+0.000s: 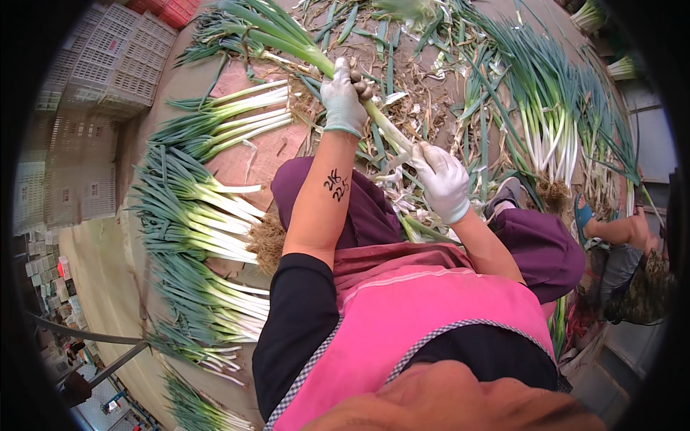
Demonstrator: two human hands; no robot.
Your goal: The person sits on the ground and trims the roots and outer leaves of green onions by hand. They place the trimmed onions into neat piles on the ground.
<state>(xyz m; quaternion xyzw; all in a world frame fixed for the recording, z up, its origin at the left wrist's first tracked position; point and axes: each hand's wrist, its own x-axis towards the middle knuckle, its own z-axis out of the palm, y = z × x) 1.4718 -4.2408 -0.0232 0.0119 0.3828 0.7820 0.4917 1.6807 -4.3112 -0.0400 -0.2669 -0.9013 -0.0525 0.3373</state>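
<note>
A thick green onion (389, 129) slants across the space in front of me, its green leaves towards the upper left. My left hand (345, 97), in a white knit glove with dirty fingertips, grips its stalk below the leaves. Lower on the pale stem is my right hand (439, 178), in a whitish glove, with thumb and fingers pinching the stem's end and a loose strip of peel (393, 164). The root end is not plainly visible. Peeled green onions (221, 226) with brown roots lie in bunches at my left.
Stacked plastic crates (110, 59) stand at the upper left. Leaf scraps and dry peelings (420, 102) litter the ground ahead. More green onions (550, 129) lie at the right, near another person's sandalled foot (583, 215). A metal bar (116, 363) crosses the lower left.
</note>
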